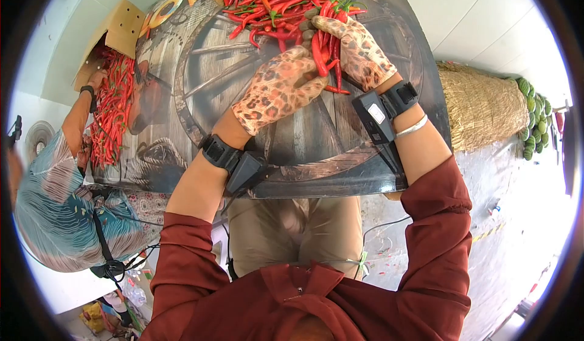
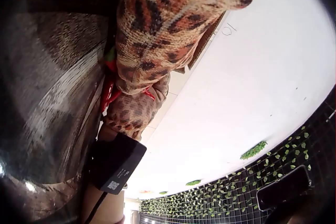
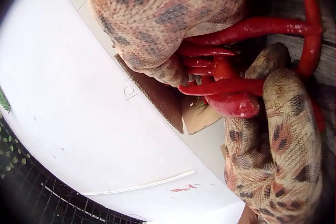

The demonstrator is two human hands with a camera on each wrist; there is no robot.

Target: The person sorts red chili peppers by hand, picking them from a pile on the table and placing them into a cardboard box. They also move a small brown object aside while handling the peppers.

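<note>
Both hands wear leopard-print fabric gloves and meet over the near side of a heap of red chili peppers [image 1: 274, 6]. My right hand [image 1: 359, 49] grips a bunch of long red chilies [image 1: 321, 55], their green stems at the top and tips hanging down. From the left, my left hand [image 1: 283, 86] holds the lower part of the same bunch. In the right wrist view, its bent fingers [image 3: 286, 108] close about the glossy chilies [image 3: 231, 106]. The left wrist view shows the back of the left glove [image 2: 163, 29] hiding most of the bunch.
A dark table [image 1: 292, 177] with a printed wheel lies under the hands. At left, another person's arm [image 1: 76, 119] reaches to a second chili pile [image 1: 115, 110] by a cardboard box [image 1: 125, 28]. A straw-coloured roll [image 1: 483, 104] and green melons [image 1: 535, 119] stand at right.
</note>
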